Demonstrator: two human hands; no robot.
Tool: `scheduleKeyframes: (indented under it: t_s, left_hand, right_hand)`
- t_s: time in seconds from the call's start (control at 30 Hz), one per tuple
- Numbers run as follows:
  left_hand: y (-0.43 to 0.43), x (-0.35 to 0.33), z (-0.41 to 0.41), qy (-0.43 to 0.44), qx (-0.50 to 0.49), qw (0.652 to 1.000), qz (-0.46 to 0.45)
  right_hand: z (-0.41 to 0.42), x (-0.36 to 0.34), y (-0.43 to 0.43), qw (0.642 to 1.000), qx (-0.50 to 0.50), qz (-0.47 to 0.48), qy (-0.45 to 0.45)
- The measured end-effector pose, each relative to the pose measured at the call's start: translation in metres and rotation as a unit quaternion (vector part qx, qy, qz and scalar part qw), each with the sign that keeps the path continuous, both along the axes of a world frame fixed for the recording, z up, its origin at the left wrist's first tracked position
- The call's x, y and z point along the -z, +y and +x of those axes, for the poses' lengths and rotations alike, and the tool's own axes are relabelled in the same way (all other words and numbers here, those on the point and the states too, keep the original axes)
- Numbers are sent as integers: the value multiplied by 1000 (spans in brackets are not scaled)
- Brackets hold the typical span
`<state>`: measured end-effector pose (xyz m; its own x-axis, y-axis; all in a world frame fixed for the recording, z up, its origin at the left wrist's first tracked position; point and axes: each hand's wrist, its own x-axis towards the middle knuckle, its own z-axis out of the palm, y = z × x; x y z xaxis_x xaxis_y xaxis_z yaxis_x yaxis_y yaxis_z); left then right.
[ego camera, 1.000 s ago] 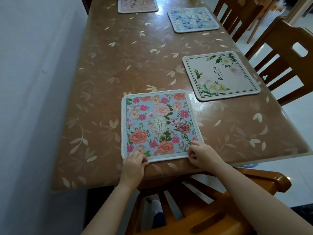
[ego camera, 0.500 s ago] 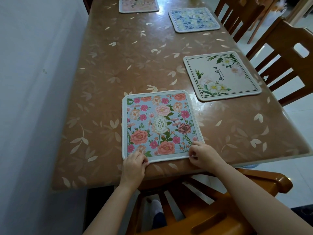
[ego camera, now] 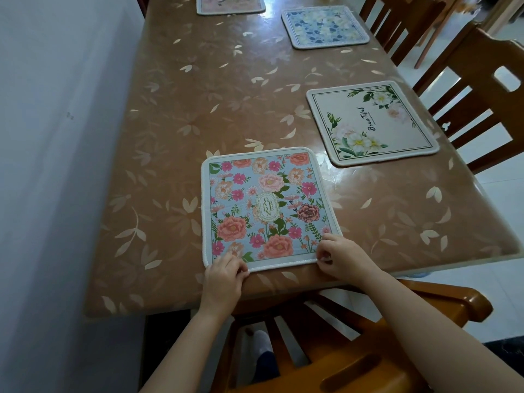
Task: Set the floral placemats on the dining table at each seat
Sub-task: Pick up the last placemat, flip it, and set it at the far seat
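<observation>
A blue placemat with pink and orange flowers point(ego camera: 263, 205) lies flat on the brown leaf-patterned table point(ego camera: 175, 114), near its front edge. My left hand point(ego camera: 222, 275) pinches its near left corner. My right hand point(ego camera: 344, 258) pinches its near right corner. A cream placemat with white flowers point(ego camera: 371, 123) lies at the right side. Farther back sit a blue-and-white placemat point(ego camera: 324, 26) and a pink placemat point(ego camera: 230, 3), the latter cut off by the top of the frame.
A white wall point(ego camera: 56, 165) runs along the table's left side. An orange wooden chair point(ego camera: 340, 344) stands under my arms at the front edge. Two dark wooden chairs point(ego camera: 482, 89) line the right side. A socked foot shows below.
Both hands stay on the near corners of the flowered placemat. The mat and the other placemats have not visibly moved.
</observation>
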<state>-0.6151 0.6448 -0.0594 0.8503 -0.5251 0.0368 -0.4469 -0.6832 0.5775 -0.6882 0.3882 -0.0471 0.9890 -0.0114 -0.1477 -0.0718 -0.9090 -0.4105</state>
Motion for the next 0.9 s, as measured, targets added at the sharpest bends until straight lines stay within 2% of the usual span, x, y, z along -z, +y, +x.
scheduleKeyframes:
  t_s: [0.57,0.67,0.73,0.8,0.9]
  left_hand:
    - [2,5,0,-8,6,1000,-17]
    - [2,7,-1,15,-41,998,-43]
    - [1,11,0,20,-88,995,-47]
    - [-1,18,2,14,-81,997,7]
    - [-9,32,9,19,13,987,156]
  right_hand:
    - [2,-1,4,1000,6,3,11]
    - [0,-2,3,1000,8,21,17]
    - [2,-4,-2,998,56,35,13]
    - [7,-2,-4,997,70,-4,31]
    - [16,13,7,990,15,-76,116]
